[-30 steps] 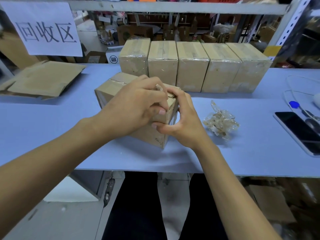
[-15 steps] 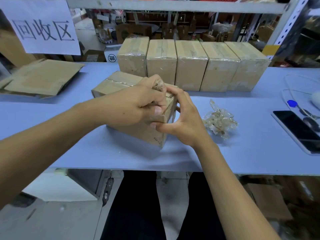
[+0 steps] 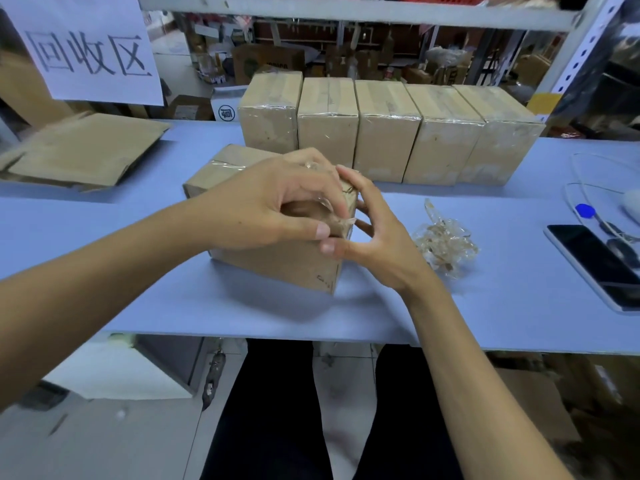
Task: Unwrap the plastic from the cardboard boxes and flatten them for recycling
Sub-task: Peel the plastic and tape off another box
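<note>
Cardboard box (image 3: 277, 261) wrapped in clear plastic lies on its side near the middle of the blue tabletop (image 3: 173, 299), turned at an angle, seen from the head camera. Over its near end the left hand (image 3: 273, 202) curls, thumb and fingertips pinching a loose shred of plastic wrap (image 3: 341, 221) at the box's edge. Against the same end the right hand (image 3: 377, 244) rests with fingers spread and relaxed, thumb touching the box corner, gripping nothing. Behind stands a row of five wrapped boxes (image 3: 388, 133), side by side. Just right of the hands lies a crumpled wad of plastic (image 3: 446, 244); flattened cardboard (image 3: 86, 150) lies far left, a phone (image 3: 595, 265) far right.
</note>
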